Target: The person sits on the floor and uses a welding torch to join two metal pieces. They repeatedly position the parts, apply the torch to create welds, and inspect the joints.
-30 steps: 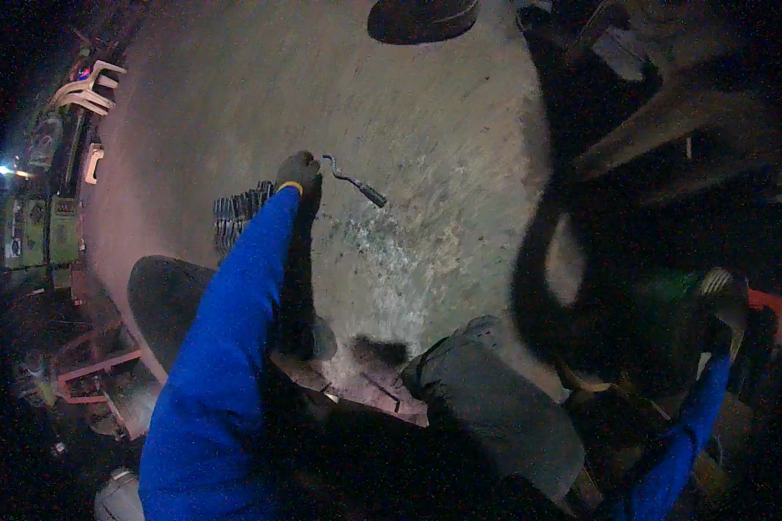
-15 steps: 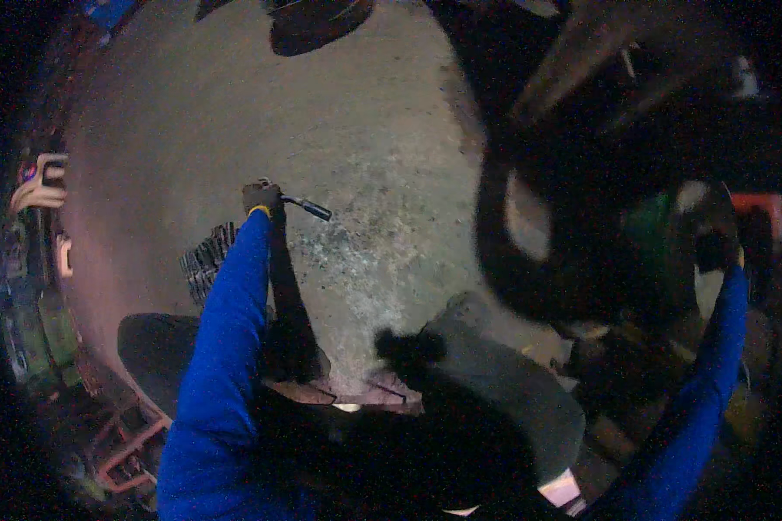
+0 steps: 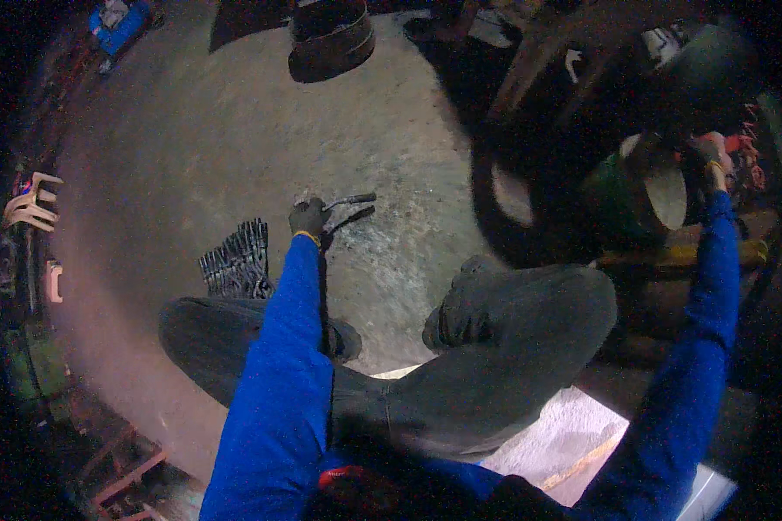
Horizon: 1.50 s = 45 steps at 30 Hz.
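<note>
My left hand [image 3: 306,217], dark and perhaps gloved, is closed around a bent dark metal rod [image 3: 349,200] with a thicker end pointing right. The rod is above the floor, and its shadow falls just below it. Beside my left forearm, a pile of similar long dark metal pieces [image 3: 237,260] lies in rows on the floor. My right hand [image 3: 712,154] is stretched far out to the right, beside the mouth of a green drum [image 3: 626,187]. Its fingers merge with the shadow, so I cannot make out whether it grips anything.
My bent legs [image 3: 530,330] frame the grey concrete floor [image 3: 191,148]. A dark round tub [image 3: 330,43] stands at the far side. To the right are a wooden-looking frame [image 3: 530,61] and a large dark rounded shape [image 3: 717,74]. A pale plastic chair [image 3: 35,201] is at the left.
The view has shifted, and my legs and the metal pile show more fully. My left hand still holds the rod, now pointing slightly upward. My right hand appears farther up beside the drum.
</note>
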Each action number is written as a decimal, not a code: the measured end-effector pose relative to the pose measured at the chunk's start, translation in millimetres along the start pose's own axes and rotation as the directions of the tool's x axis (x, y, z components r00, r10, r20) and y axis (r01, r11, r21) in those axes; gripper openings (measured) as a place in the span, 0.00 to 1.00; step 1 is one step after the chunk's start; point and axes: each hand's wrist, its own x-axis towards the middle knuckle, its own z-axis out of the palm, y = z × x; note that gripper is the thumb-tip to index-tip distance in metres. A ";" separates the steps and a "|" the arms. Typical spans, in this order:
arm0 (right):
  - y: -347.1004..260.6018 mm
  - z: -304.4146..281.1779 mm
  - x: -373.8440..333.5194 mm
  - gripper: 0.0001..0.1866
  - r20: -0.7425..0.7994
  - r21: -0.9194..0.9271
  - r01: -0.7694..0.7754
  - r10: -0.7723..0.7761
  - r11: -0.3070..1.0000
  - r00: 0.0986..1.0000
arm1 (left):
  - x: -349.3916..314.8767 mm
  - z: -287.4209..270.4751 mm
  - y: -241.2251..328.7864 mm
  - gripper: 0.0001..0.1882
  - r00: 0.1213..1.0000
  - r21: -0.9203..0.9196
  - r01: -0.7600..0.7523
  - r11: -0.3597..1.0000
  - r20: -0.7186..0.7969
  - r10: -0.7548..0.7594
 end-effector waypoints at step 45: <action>-371.1 -36.8 -358.9 0.13 0.148 0.887 0.226 -0.712 0.402 0.687 | -85.9 8.5 73.8 0.11 0.999 -0.910 0.053 0.411 0.045 -0.031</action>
